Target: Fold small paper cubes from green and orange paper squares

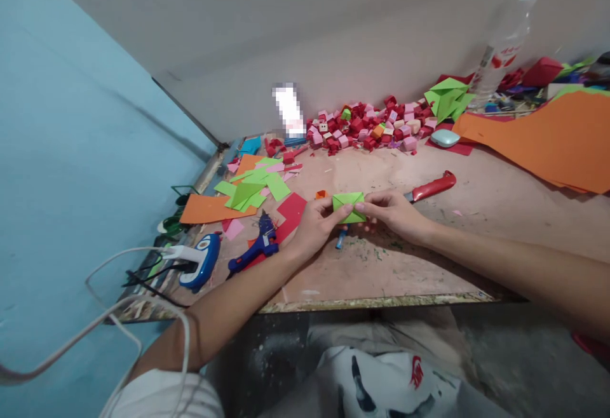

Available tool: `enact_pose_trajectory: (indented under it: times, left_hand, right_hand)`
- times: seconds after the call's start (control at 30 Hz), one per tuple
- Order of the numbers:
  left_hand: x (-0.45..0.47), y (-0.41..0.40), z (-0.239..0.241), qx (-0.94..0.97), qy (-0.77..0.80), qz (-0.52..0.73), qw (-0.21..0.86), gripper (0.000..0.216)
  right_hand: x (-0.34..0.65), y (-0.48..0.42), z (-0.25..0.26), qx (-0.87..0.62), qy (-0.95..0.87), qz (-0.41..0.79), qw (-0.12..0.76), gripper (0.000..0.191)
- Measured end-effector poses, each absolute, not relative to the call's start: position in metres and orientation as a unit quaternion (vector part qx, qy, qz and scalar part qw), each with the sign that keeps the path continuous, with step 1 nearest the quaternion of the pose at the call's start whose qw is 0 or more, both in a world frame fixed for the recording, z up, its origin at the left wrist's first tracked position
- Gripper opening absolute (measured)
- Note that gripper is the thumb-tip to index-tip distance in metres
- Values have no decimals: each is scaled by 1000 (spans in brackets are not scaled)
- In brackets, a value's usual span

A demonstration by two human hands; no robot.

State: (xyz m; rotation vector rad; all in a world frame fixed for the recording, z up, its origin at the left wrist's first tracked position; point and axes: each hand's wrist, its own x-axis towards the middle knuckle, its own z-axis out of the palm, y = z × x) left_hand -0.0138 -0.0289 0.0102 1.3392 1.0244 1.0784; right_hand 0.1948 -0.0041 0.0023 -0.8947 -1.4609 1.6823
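Note:
A small lime-green folded paper (pixel 349 201), creased like an envelope, is held between both hands just above the table. My left hand (pixel 318 218) grips its left side, thumb laid on the front. On its right edge, my right hand (pixel 391 211) pinches it with thumb and fingers. The fingers behind the paper are partly hidden. Under the hands lies a blue pen-like stick (pixel 341 239), mostly covered. A small orange paper piece (pixel 321 194) sits just behind my left hand. To the right of my right hand rests a red-handled knife (pixel 433 187), its blade mostly hidden.
A blue glue gun (pixel 257 245) and a blue-and-white power strip (pixel 201 260) with cables lie left. Green paper pieces (pixel 252 188) are scattered behind them. Small folded paper cubes (pixel 365 127) line the wall beside a lit phone (pixel 290 112). Orange sheets (pixel 548 135) and a plastic bottle (pixel 500 56) stand right.

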Motion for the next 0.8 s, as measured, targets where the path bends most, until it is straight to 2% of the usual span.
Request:
enact_pose_trajectory:
  times: [0.47,0.8]
  left_hand:
    - [-16,-24,9,596,449,470,473,44]
    - [-15,-27,10,586,432,462,507,43]
  right_hand:
    - [199,-4,7,-317,-548,690,351,42]
    - [196,-4,4,-343,-532,682,366,42]
